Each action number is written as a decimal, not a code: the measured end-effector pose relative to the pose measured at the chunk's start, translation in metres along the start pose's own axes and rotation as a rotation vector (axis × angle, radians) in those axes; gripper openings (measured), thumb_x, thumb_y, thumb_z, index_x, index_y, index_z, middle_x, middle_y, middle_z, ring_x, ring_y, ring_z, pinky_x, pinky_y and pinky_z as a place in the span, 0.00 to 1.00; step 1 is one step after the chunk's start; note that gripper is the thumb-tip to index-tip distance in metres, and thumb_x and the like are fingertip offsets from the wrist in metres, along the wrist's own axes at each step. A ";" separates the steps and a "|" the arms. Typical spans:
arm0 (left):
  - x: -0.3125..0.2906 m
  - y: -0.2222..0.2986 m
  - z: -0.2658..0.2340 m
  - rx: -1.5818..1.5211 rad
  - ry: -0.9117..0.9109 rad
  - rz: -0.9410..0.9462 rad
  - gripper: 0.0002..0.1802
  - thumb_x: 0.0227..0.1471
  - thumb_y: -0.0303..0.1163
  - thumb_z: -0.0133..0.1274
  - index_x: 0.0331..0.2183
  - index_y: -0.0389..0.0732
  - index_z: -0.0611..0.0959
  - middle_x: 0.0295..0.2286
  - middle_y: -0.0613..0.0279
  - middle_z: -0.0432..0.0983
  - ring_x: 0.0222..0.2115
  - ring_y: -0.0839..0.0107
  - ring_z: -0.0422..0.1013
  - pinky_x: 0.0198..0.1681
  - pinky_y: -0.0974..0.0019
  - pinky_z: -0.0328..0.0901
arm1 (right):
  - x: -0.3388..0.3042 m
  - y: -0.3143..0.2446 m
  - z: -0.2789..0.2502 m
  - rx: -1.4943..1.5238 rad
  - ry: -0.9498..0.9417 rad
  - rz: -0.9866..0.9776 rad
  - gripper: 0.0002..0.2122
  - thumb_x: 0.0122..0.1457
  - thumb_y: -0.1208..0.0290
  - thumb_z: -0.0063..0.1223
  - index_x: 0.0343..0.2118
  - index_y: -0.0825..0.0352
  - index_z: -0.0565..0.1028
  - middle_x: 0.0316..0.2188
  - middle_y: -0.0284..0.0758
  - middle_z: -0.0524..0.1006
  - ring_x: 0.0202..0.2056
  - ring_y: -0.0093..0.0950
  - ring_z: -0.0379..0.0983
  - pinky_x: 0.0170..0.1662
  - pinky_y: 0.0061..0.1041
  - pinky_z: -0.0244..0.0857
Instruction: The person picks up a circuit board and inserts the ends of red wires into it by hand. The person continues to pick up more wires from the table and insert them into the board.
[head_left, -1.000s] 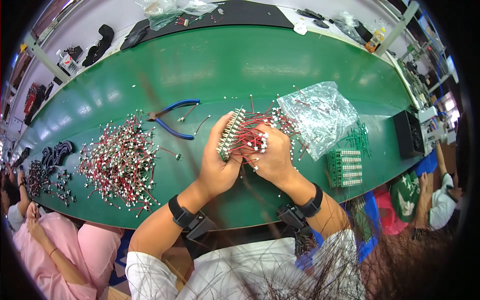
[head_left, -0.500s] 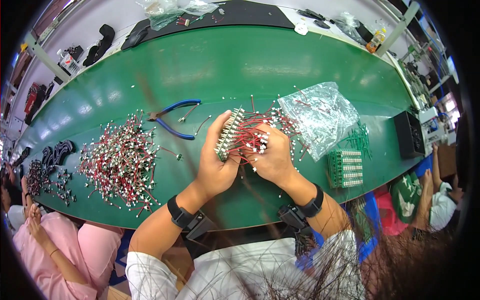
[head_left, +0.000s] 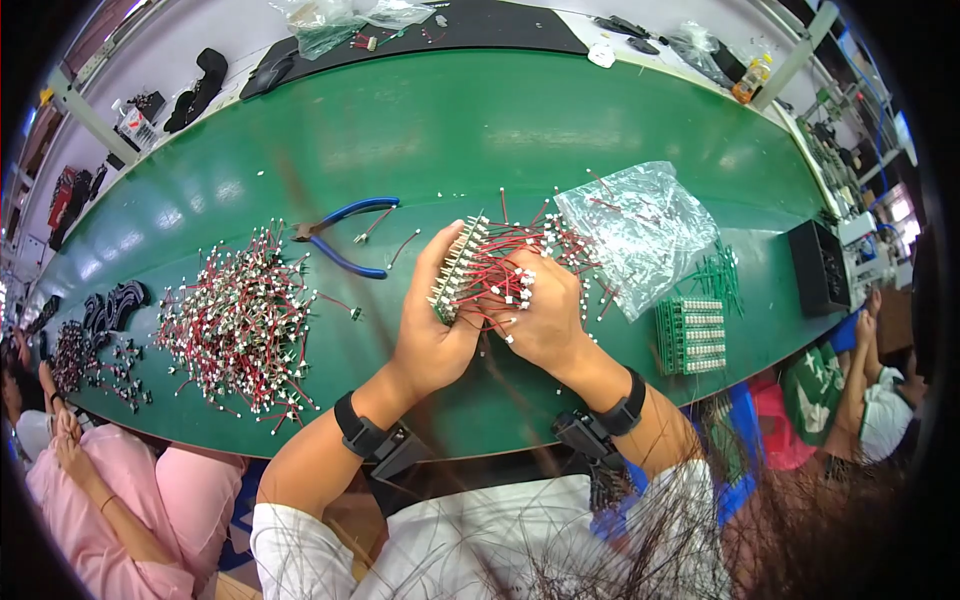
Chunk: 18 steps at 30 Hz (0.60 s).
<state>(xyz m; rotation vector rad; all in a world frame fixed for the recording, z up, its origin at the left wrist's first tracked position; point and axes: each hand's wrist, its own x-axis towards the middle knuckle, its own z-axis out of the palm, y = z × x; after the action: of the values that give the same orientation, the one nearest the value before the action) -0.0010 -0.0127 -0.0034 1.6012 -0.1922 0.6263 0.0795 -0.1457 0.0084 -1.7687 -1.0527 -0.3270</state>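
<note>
My left hand (head_left: 430,325) is wrapped round a green circuit board panel (head_left: 459,270) held on edge, with a row of pale pieces along its side. Red wires with white connectors (head_left: 497,270) stick out from the panel toward the right. Over those wires, my right hand (head_left: 552,312) is closed, its fingertips partly hidden among them. Just beyond it lies a loose scatter of more wired connectors (head_left: 572,243). Blue-handled cutting pliers (head_left: 347,240) rest on the table left of my hands, beside a few single wired connectors.
A big heap of wired connectors (head_left: 240,325) covers the left of the green table (head_left: 430,110). On the right are a clear plastic bag (head_left: 640,230), stacked green boards (head_left: 692,337), thin green strips (head_left: 718,280) and a black bin (head_left: 818,268). A person in pink (head_left: 130,500) sits at left.
My hands and the panel stay almost in place; the right hand's fingers have shifted only slightly on the wires. The table things look unchanged.
</note>
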 end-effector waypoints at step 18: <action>0.001 -0.001 -0.003 -0.048 -0.007 -0.012 0.39 0.48 0.15 0.49 0.61 0.32 0.57 0.52 0.53 0.66 0.52 0.67 0.66 0.57 0.65 0.59 | 0.005 0.004 0.003 0.030 0.023 -0.115 0.12 0.41 0.79 0.64 0.32 0.69 0.76 0.29 0.40 0.77 0.30 0.42 0.75 0.34 0.35 0.68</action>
<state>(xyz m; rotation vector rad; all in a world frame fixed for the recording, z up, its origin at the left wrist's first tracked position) -0.0008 -0.0092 -0.0039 1.5577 -0.2008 0.6028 0.0849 -0.1414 0.0078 -1.6775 -1.1392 -0.3998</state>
